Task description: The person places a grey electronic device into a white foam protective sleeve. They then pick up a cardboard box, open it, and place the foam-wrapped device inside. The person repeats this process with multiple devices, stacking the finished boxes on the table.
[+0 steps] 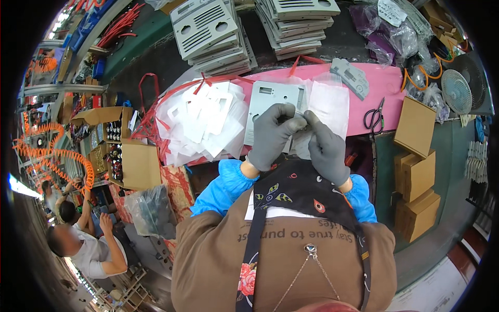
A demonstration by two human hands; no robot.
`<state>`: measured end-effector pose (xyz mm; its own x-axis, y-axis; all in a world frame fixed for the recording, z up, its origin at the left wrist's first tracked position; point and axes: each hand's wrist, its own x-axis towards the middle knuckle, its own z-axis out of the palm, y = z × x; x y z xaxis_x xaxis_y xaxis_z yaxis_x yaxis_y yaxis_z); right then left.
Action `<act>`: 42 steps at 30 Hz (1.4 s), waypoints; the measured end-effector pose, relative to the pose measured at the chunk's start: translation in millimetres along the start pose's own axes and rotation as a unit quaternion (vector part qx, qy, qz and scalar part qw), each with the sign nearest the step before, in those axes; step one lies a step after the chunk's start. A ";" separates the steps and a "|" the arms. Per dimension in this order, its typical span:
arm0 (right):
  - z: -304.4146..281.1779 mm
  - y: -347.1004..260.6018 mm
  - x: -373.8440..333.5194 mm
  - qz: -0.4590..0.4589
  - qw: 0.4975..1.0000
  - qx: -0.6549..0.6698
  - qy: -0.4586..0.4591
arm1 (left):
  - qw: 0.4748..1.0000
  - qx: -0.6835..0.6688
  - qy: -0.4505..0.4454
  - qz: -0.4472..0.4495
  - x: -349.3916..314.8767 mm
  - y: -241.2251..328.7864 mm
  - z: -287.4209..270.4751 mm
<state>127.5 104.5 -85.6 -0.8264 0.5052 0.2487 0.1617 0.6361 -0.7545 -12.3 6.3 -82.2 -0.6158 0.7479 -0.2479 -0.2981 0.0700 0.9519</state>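
Observation:
Both hands wear grey gloves and meet over the near edge of the pink mat. The fingers of my left hand (272, 134) are curled in a pinch, and its thumb comes close to the fingertips of my right hand (328, 153). Whatever is between the fingertips is too small to make out. Under and just beyond the hands lies a light grey panel (267, 99) with a small rectangular window and slots, partly hidden by the left glove. Beside it, a white sheet (329, 106) lies to the right.
White cut sheets (200, 117) are heaped at the left, crossed by red ribbon (150, 104). Panel stacks (208, 34) (296, 26) stand behind. Black scissors (375, 117) and a curved grey panel (351, 77) lie right on the pink mat (387, 86), near cardboard boxes (416, 125). People sit far left.

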 end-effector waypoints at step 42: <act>49.2 4.6 42.6 0.141 0.928 -0.277 0.206 | 0.986 -0.153 0.066 -0.025 22.9 -13.9 -45.9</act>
<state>66.5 100.2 -108.3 -0.4502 0.8053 0.3857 0.6873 0.5883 -0.4261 -55.7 -7.9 -109.4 -0.6778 0.6550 -0.3339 -0.5242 -0.1121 0.8442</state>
